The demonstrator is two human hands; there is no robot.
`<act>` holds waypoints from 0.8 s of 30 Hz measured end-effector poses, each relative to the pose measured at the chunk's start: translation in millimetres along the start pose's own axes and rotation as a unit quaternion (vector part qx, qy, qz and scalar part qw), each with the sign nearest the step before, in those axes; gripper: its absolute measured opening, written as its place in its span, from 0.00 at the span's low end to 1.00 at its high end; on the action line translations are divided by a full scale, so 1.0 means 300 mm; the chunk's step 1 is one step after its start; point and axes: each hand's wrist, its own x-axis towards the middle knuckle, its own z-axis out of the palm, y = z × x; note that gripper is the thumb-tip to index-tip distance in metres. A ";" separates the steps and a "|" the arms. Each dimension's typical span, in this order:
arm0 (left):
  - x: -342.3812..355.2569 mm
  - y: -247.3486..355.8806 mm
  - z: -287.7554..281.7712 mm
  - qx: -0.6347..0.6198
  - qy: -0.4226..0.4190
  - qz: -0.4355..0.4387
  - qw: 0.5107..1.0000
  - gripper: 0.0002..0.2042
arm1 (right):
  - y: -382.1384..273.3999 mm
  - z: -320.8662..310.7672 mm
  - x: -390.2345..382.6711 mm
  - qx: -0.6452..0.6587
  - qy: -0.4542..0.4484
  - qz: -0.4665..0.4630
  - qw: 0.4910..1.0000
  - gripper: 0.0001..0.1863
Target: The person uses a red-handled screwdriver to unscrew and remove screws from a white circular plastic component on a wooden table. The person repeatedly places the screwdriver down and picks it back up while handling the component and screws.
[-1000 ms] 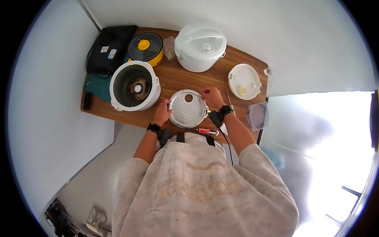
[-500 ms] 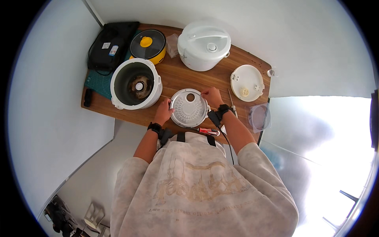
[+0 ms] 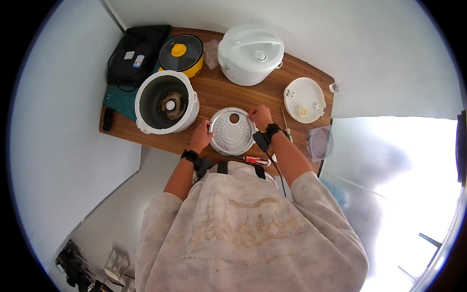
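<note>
A round silvery lid plate (image 3: 229, 135) with a hole near its top lies on the wooden desk at my front. My left hand (image 3: 201, 136) grips its left rim, thumb along the edge. My right hand (image 3: 261, 118) is closed at the upper right rim, fingers pinched on something too small to make out. A red-and-black handled tool (image 3: 255, 160) lies below the plate, and a long thin tool (image 3: 287, 127) beside my right wrist. The open white cooker body (image 3: 144, 110) stands to the left, a white round cover (image 3: 310, 95) with small fittings to the right.
At the back stand a white closed cooker (image 3: 248, 68) and a yellow pot (image 3: 189, 68). A black bag (image 3: 134, 51) rests over a green mat (image 3: 116, 102) at left. A clear plastic piece (image 3: 318, 146) is at right, a small clear container (image 3: 333, 88) by the wall.
My hands stay at the plate's rim, the right one shifting very slightly. The desk's contents look unchanged; the view has shifted a little.
</note>
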 end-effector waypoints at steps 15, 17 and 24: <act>0.023 -0.024 0.006 -0.051 -0.040 -0.020 0.998 0.20 | 0.008 -0.001 -0.079 -0.007 0.036 -0.075 0.997 0.14; 0.024 -0.006 -0.002 -0.065 -0.030 -0.029 0.997 0.21 | 0.044 -0.029 -0.116 0.068 0.059 -0.110 0.990 0.16; 0.025 0.002 -0.004 -0.081 -0.039 -0.070 0.993 0.21 | 0.314 -0.325 -0.207 -0.055 0.284 0.065 0.955 0.13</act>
